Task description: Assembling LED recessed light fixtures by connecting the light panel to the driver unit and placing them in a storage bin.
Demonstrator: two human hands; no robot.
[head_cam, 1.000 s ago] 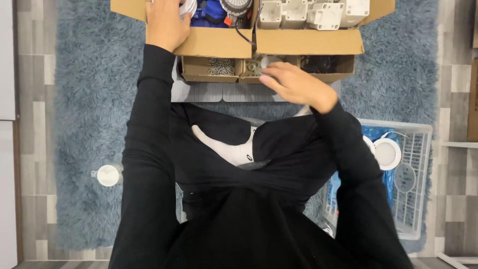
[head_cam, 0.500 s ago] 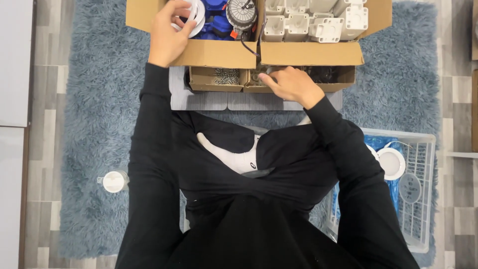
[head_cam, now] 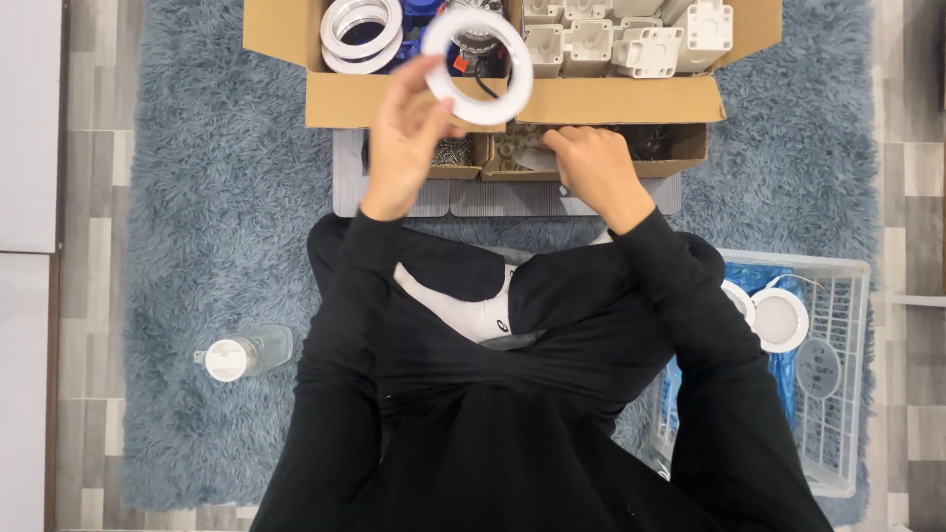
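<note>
White plastic makes up the ring (head_cam: 478, 66) that the left hand (head_cam: 409, 133) holds up by its lower left edge, fingers and thumb pinched on the rim, so that the ring hangs over the near flap of the large cardboard box (head_cam: 296, 39) at about 12 o'clock in the view. Inside that box, at 11 o'clock from the held ring, two more white rings (head_cam: 360, 30) lie stacked on blue parts, and at 2 o'clock from it stands a cluster of pale grey moulded housings (head_cam: 631, 34). The right hand (head_cam: 591, 163) reaches into a shallow cardboard tray (head_cam: 690, 148) just in front of the big box, its fingers curled down among small parts; whether it grips anything cannot be told. A second small tray (head_cam: 455, 156) of dark metal bits lies beneath the left wrist. Both trays rest on a grey ribbed board (head_cam: 345, 187) laid on a shaggy blue rug (head_cam: 197, 246). At 8 o'clock a clear bottle with a white cap (head_cam: 241, 353) lies on the rug. At 4 o'clock a white wire basket (head_cam: 838, 394) holds round white discs (head_cam: 778, 320) and blue wrapping.
</note>
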